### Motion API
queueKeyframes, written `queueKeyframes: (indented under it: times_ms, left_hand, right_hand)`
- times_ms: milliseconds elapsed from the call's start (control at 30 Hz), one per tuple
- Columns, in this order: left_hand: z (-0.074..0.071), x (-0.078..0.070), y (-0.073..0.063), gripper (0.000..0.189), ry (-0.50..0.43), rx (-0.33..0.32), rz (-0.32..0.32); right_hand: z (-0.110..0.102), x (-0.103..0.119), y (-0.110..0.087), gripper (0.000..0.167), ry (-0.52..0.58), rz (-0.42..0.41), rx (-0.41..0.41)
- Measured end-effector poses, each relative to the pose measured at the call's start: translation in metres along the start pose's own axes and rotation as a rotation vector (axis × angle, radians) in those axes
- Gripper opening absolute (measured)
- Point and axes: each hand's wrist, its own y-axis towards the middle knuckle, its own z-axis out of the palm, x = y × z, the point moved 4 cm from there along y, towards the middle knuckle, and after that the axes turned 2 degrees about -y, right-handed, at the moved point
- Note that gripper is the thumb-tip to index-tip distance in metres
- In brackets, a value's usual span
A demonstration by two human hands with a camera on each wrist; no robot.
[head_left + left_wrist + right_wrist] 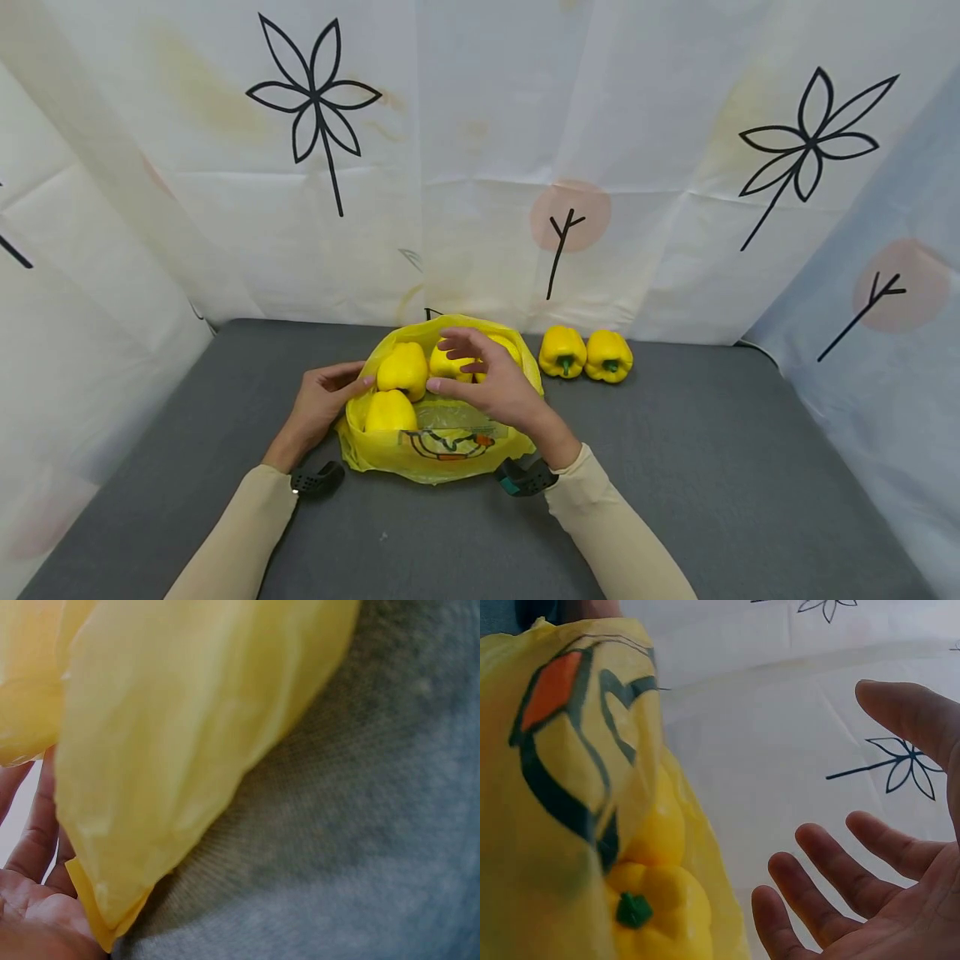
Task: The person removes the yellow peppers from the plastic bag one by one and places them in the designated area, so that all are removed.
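A yellow plastic bag [442, 458] lies with its mouth spread wide and several yellow bell peppers [402, 368] inside. At the bag's left rim, my left hand [318, 404] holds the edge, thumb toward the inside. The left wrist view shows its fingers [34, 840] partly hidden behind the hanging plastic. My right hand [498, 383] hovers above the bag's mouth with nothing in it, covering part of the peppers at the back. Its fingers [847, 877] are spread apart in the right wrist view, beside a pepper with a green stem [634, 910].
Two more yellow bell peppers [585, 356] sit side by side on the grey table [712, 467], just right of the bag. A white patterned cloth [480, 167] hangs behind the table and along both sides. Each wrist wears a dark band [318, 479].
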Motion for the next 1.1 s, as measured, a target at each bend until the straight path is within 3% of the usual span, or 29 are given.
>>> queueKeyframes:
  times_ms: [733, 1100]
  left_hand:
    - [0.000, 0.001, 0.001, 0.041, -0.001, -0.002, -0.011]
    - [0.000, 0.002, 0.002, 0.041, 0.023, -0.012, -0.019]
  right_hand:
    - [0.049, -0.017, 0.016, 0.066, -0.066, 0.063, 0.115]
    - [0.054, -0.023, 0.014, 0.063, -0.085, 0.061, 0.122]
